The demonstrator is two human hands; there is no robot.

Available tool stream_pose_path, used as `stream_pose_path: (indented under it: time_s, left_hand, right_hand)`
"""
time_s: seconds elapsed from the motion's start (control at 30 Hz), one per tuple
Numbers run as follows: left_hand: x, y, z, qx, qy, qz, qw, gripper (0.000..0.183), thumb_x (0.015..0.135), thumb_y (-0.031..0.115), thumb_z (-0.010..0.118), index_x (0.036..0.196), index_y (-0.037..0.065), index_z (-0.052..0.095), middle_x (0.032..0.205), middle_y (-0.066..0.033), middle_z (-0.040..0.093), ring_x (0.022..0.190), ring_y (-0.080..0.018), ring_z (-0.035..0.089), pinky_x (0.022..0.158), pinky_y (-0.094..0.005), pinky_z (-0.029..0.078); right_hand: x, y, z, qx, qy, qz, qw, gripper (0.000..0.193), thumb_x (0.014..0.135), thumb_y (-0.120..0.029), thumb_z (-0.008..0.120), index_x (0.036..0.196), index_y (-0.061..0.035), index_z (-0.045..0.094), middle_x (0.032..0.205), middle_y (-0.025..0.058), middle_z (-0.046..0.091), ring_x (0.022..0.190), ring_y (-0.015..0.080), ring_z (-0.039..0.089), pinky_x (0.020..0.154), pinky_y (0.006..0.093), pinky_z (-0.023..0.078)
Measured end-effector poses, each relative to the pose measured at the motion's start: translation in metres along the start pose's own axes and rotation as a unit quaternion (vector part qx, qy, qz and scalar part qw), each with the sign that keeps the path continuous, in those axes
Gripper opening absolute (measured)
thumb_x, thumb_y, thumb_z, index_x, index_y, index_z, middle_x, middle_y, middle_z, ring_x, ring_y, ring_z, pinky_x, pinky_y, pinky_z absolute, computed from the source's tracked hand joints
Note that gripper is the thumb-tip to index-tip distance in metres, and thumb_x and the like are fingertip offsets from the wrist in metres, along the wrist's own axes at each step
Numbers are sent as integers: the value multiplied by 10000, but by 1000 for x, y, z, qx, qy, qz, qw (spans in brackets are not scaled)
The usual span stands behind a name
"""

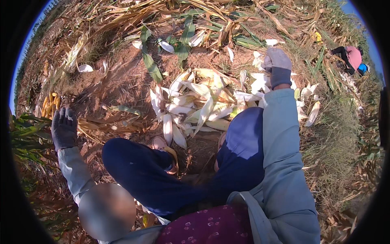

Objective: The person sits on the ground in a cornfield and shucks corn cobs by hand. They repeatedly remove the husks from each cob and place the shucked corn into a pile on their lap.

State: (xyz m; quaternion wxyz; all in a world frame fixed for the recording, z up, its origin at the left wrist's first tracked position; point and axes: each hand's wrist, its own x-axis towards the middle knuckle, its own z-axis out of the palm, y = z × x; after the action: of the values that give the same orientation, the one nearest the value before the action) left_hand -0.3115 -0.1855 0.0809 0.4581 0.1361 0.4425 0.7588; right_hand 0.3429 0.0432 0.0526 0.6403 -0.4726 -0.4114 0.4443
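My left hand (pixel 64 128), in a dark grey glove, is out to the left with its fingers stretched and apart, holding nothing. Just beyond its fingertips lies a small heap of husked yellow corn cobs (pixel 50 105). My right arm reaches forward; my right hand (pixel 278 65), in a glove with a pale back and dark cuff, is closed. Whatever its fingers might hold is hidden. Loose pale husks (pixel 260 83) lie beside and below it. Between my feet and that hand spreads a pile of corn ears in whitish husks (pixel 203 101).
My bent legs (pixel 150 179) frame the near ground. Dry stalks and leaves (pixel 134 16) cover the far side, with green leaves (pixel 150 61) among them. Grass (pixel 329 138) grows on the right. Another person (pixel 352 58) in pink bends over at the far right, near something yellow (pixel 317 37).
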Motion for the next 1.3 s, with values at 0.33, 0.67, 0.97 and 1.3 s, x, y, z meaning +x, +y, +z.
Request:
stream_pose_path:
  time_s: [0.33, 0.67, 0.97, 1.3]
  left_hand:
    - [6, -167, 113, 93, -107, -228, 963, 240, 914, 247, 522, 1075, 94, 612, 1073, -89, 638, 972, -233, 613, 891, -441, 468]
    - [17, -210, 154, 165, -72, -235, 955, 186, 894, 240, 559, 1013, 116, 630, 953, -58, 671, 806, -188, 641, 761, -380, 529]
    - [7, -214, 171, 187, -70, -243, 949, 171, 915, 245, 539, 970, 104, 617, 833, -41, 640, 693, -170, 602, 675, -333, 523]
    - [-7, -227, 190, 228, -135, -125, 956, 311, 939, 324, 511, 726, 99, 488, 561, -18, 458, 501, -169, 485, 543, -313, 455]
  right_hand:
    - [-141, 169, -317, -546, 151, 215, 796, 276, 744, -174, 684, 969, -27, 623, 739, 109, 649, 565, 140, 604, 512, 301, 484]
    - [-168, 209, -230, -529, 80, 72, 842, 152, 820, -195, 596, 905, -77, 640, 803, 121, 645, 732, 278, 625, 703, 370, 493]
    - [-79, 244, -159, -640, -99, 42, 761, 299, 801, -274, 599, 1073, -149, 589, 1125, 95, 576, 1000, 283, 584, 854, 396, 466]
    - [-130, 195, -259, -615, 1, 290, 733, 300, 788, -299, 599, 877, -17, 649, 931, 186, 642, 851, 264, 622, 784, 387, 478]
